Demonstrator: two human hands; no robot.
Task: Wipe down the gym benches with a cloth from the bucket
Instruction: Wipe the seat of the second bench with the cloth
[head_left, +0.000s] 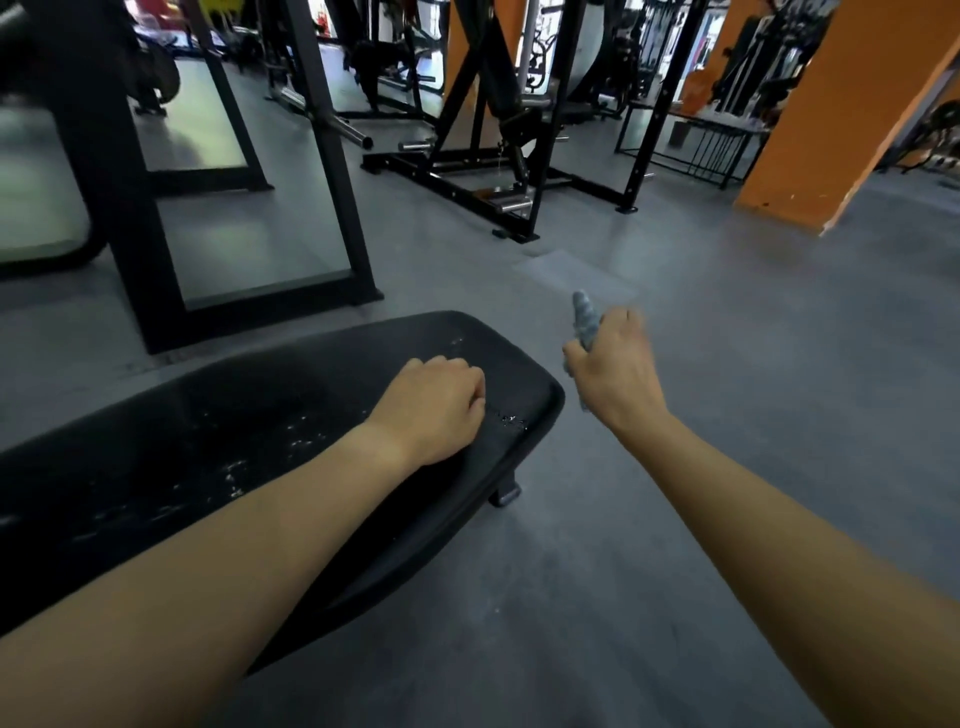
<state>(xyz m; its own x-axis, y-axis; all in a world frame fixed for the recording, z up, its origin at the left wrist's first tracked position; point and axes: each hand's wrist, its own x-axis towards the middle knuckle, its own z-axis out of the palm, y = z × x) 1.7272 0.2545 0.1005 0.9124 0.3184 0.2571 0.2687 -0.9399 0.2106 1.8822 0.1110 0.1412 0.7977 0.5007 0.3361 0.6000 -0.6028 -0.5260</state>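
A black padded gym bench (218, 441) runs from the lower left to the middle of the view, its surface wet with droplets. My left hand (431, 405) rests on the bench's far end, fingers curled into a fist with nothing visible in it. My right hand (615, 369) hovers just past the bench's end, above the floor, gripping a twisted grey-blue cloth (584, 314) that sticks up out of the fist. No bucket is in view.
A black rack frame (332, 171) stands right behind the bench. Another black machine with chrome pegs (498, 176) sits further back at the middle. An orange pillar (831, 119) rises at the right. Grey floor (753, 364) stretches to the right.
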